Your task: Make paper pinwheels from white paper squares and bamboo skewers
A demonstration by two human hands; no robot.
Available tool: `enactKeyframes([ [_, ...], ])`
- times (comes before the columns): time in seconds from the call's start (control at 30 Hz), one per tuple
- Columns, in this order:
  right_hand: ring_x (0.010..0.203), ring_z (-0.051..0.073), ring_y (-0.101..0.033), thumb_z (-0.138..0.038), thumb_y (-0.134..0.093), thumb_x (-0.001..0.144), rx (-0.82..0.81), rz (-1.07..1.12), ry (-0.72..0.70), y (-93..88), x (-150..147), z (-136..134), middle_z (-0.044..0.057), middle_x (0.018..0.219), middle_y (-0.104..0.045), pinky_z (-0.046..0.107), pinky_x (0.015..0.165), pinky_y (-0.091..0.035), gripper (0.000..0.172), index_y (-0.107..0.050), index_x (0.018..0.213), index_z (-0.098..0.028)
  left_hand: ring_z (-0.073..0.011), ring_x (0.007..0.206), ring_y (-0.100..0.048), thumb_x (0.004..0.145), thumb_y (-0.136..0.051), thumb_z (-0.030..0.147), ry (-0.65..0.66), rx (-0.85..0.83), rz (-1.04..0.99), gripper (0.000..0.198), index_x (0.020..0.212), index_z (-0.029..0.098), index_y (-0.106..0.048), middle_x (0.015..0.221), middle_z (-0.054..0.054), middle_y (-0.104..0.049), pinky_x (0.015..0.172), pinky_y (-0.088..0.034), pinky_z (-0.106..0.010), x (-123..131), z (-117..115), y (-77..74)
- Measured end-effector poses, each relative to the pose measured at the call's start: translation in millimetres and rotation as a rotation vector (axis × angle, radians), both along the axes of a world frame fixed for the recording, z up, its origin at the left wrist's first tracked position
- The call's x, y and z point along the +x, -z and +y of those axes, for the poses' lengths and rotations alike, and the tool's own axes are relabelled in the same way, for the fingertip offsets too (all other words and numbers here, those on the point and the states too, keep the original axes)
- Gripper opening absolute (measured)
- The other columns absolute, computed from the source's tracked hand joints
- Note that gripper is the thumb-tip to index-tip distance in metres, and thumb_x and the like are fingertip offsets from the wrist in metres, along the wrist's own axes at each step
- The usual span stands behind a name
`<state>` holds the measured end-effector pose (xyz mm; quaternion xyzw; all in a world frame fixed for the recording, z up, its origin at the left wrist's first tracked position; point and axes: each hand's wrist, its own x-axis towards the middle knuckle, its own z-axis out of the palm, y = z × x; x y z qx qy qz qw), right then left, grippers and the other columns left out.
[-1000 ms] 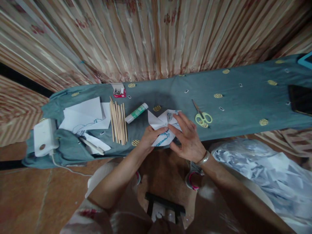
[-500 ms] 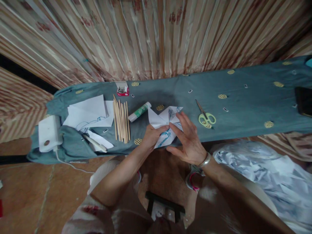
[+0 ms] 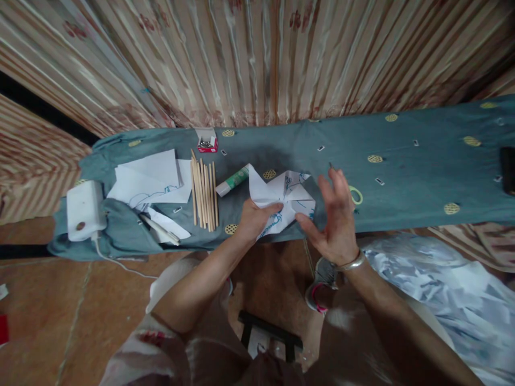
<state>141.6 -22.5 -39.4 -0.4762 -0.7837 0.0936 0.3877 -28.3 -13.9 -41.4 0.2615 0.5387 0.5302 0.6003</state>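
A white paper pinwheel (image 3: 300,206) with blue drawn lines lies at the front edge of the cloth-covered table, its points folded in towards the middle. My left hand (image 3: 254,219) grips it from the left, thumb pressed near its centre and the fingers partly hidden. To its right, my right hand (image 3: 336,225) is raised with the fingers apart and nothing in them. Behind that hand the green-handled scissors (image 3: 356,195) are mostly hidden. A glue stick (image 3: 232,180) lies just left of the pinwheel, close to its upper left point.
Left of the glue stick lie several wooden sticks (image 3: 204,193), with a small red box of metal pins (image 3: 207,143) behind them. Further left are paper sheets (image 3: 148,174), a pen (image 3: 161,228) and a white corded device (image 3: 84,212). A plastic bag (image 3: 438,289) sits below right.
My right hand has lifted off the pinwheel and moved right, its fingers spreading and now covering most of the scissors. My left hand keeps its hold. The whole view has shifted slightly.
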Motion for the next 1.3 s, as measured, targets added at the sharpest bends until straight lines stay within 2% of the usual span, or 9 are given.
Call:
enactKeyframes([
  [0.07, 0.143, 0.034, -0.026, -0.048, -0.066, 0.078, -0.161, 0.218, 0.116, 3.2, 3.1, 6.6, 0.014, 0.154, -0.03, 0.06, 0.111, -0.026, 0.083, -0.026, 0.148, -0.024, -0.0133, 0.06, -0.06, 0.047, -0.081, 0.022, -0.009, 0.008, 0.012, 0.027, 0.07, 0.012, -0.072, 0.066, -0.001, -0.07, 0.063, -0.047, -0.026, 0.2, 1.4, 1.6],
  [0.13, 0.137, 0.033, -0.038, -0.051, -0.07, 0.073, -0.404, 0.506, 0.165, 6.8, 2.8, 12.1, 0.015, 0.149, -0.039, 0.055, 0.108, -0.036, 0.087, -0.03, 0.145, -0.023, -0.0129, 0.058, -0.059, 0.046, -0.081, 0.021, -0.021, 0.013, 0.026, 0.025, 0.067, 0.012, -0.071, 0.064, -0.001, -0.069, 0.062, -0.047, -0.025, 0.7, 2.1, 3.2],
  [0.23, 0.118, 0.029, -0.059, -0.049, -0.075, 0.067, -0.801, 0.862, 0.117, 7.5, -3.5, 15.8, 0.014, 0.13, -0.059, 0.046, 0.1, -0.048, 0.088, -0.037, 0.14, -0.019, -0.0124, 0.056, -0.058, 0.046, -0.08, 0.021, -0.006, 0.017, 0.043, 0.022, 0.064, 0.012, -0.07, 0.06, 0.0, -0.067, 0.059, -0.046, -0.025, 1.6, 1.7, 5.2],
  [0.33, 0.093, 0.025, -0.069, -0.04, -0.082, 0.058, -0.988, 0.982, 0.067, 2.6, -11.4, 16.1, 0.008, 0.105, -0.072, 0.041, 0.089, -0.054, 0.088, -0.044, 0.134, -0.017, -0.013, 0.057, -0.058, 0.048, -0.079, 0.022, 0.03, 0.024, 0.076, 0.023, 0.067, 0.012, -0.07, 0.062, 0.0, -0.068, 0.059, -0.046, -0.025, 2.5, 1.0, 6.6],
  [0.47, 0.08, 0.023, -0.069, -0.035, -0.085, 0.053, -0.952, 0.98, 0.027, -2.3, -16.1, 17.2, 0.003, 0.092, -0.074, 0.037, 0.078, -0.057, 0.07, -0.059, 0.116, -0.019, -0.0145, 0.06, -0.06, 0.05, -0.078, 0.022, 0.042, 0.049, 0.107, 0.023, 0.069, 0.012, -0.071, 0.066, -0.001, -0.069, 0.062, -0.047, -0.026, 2.6, 1.5, 8.3],
  [0.57, 0.074, 0.022, -0.069, -0.036, -0.085, 0.053, -0.923, 0.935, 0.021, -3.8, -15.0, 18.8, 0.002, 0.087, -0.074, 0.036, 0.072, -0.058, 0.063, -0.063, 0.11, -0.02, -0.0149, 0.061, -0.061, 0.05, -0.078, 0.023, 0.051, 0.069, 0.108, 0.023, 0.069, 0.012, -0.071, 0.066, -0.001, -0.07, 0.063, -0.048, -0.027, 1.8, 2.1, 9.8],
  [0.9, 0.065, 0.021, -0.066, -0.037, -0.084, 0.054, -0.854, 0.753, 0.016, -6.4, -12.2, 18.9, 0.001, 0.075, -0.072, 0.035, 0.061, -0.056, 0.063, -0.062, 0.11, -0.019, -0.0159, 0.063, -0.063, 0.051, -0.078, 0.023, 0.063, 0.092, 0.149, 0.024, 0.072, 0.012, -0.072, 0.068, -0.001, -0.071, 0.067, -0.049, -0.028, 0.5, 2.2, 10.6],
  [1.13, 0.069, 0.022, -0.064, -0.036, -0.083, 0.057, -0.71, 0.671, 0.056, -4.2, -16.0, 18.1, 0.002, 0.078, -0.071, 0.034, 0.06, -0.053, 0.044, -0.064, 0.094, -0.02, -0.0166, 0.065, -0.064, 0.05, -0.079, 0.019, 0.036, 0.046, 0.131, 0.022, 0.071, 0.013, -0.073, 0.069, -0.001, -0.072, 0.067, -0.05, -0.027, 3.3, 0.8, 6.0],
  [1.3, 0.07, 0.021, -0.063, -0.035, -0.081, 0.059, -0.694, 0.628, 0.063, -4.8, -16.0, 18.4, 0.001, 0.076, -0.07, 0.034, 0.061, -0.053, 0.037, -0.063, 0.089, -0.019, -0.015, 0.061, -0.062, 0.05, -0.08, 0.02, 0.04, 0.025, 0.04, 0.023, 0.071, 0.013, -0.073, 0.067, -0.001, -0.071, 0.064, -0.049, -0.027, 4.5, 1.1, 4.7],
])
